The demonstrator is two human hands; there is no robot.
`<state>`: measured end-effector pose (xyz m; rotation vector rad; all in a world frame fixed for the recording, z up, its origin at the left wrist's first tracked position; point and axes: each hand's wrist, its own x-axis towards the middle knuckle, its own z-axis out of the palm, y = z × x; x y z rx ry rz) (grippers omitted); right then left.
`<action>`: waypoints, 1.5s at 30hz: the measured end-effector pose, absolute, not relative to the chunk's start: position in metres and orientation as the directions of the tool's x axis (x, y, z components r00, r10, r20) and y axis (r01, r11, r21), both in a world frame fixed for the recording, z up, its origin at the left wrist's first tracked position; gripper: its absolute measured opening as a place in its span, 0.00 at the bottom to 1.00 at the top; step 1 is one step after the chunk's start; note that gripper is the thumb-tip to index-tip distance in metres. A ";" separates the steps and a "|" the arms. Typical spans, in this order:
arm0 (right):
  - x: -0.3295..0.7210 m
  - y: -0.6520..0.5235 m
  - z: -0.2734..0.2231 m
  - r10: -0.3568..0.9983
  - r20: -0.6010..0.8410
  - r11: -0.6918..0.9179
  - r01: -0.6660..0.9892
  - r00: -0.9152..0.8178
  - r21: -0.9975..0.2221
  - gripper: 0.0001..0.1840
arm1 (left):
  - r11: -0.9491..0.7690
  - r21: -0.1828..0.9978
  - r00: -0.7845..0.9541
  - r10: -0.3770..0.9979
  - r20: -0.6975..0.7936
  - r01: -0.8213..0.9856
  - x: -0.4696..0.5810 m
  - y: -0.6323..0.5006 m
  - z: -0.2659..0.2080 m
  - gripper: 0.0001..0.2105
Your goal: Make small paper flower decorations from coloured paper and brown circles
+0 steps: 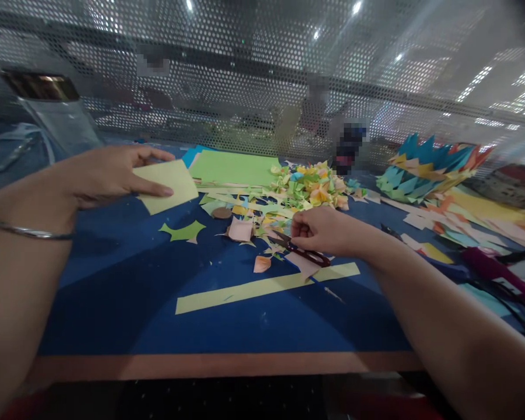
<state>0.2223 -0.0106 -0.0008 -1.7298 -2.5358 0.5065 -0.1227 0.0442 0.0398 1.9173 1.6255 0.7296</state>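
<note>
A pale yellow sheet of paper [170, 185] is gripped between the thumb and fingers of my left hand [102, 175], held up over the left side of the blue table [126, 318]. Scissors [312, 255] with dark red handles lie among paper scraps, blades pointing left. Right over them is my right hand [317, 228], its fingers curled together; whatever they pinch is hidden. Below the scissors sit a blue pen-like stick [317, 282] and a long pale yellow paper strip [227, 297]. A green cut-out scrap [184, 231] lies between my hands.
Behind are a stack of green paper [236, 168] and a heap of folded paper pieces [317, 184]. A spiky paper ring [433, 166] stands at the right, near a purple-handled tool [499, 271]. A clear jar [63, 119] stands back left, before a perforated metal screen [245, 81].
</note>
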 end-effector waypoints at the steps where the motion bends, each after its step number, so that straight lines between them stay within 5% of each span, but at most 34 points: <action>1: 0.222 -0.011 -0.001 0.910 -0.169 0.324 0.905 -0.378 -0.276 0.03 | -0.114 0.805 0.109 0.992 0.061 0.583 -0.118 0.040 0.042 0.29; 3: 0.220 -0.012 -0.001 0.912 -0.190 0.307 0.914 -0.362 -0.266 0.03 | -0.085 0.905 0.054 0.996 0.069 0.418 -0.110 0.035 0.045 0.27; 10: 0.216 -0.014 -0.001 0.924 -0.223 0.257 0.935 -0.312 -0.242 0.03 | -0.195 0.964 0.253 0.956 0.146 0.181 -0.082 0.037 0.033 0.23; 20: 0.213 -0.014 -0.001 0.944 -0.032 0.323 0.938 -0.329 -0.123 0.05 | -0.140 0.988 0.376 0.914 0.154 -0.065 -0.028 0.044 0.027 0.21; 27: 0.208 -0.018 -0.001 0.940 -0.053 0.322 0.929 -0.336 -0.180 0.01 | -0.010 1.000 0.387 0.922 0.000 0.023 -0.036 0.036 0.001 0.14; 33: 0.211 -0.015 -0.006 0.944 -0.042 0.316 0.934 -0.327 -0.169 0.03 | -0.091 0.995 0.374 0.924 0.073 0.031 -0.037 0.032 0.001 0.15; 45: 0.214 -0.010 -0.006 0.934 0.273 0.339 0.805 -0.228 -0.487 0.06 | 0.086 0.994 0.472 0.880 -0.048 -0.059 -0.016 0.007 -0.004 0.11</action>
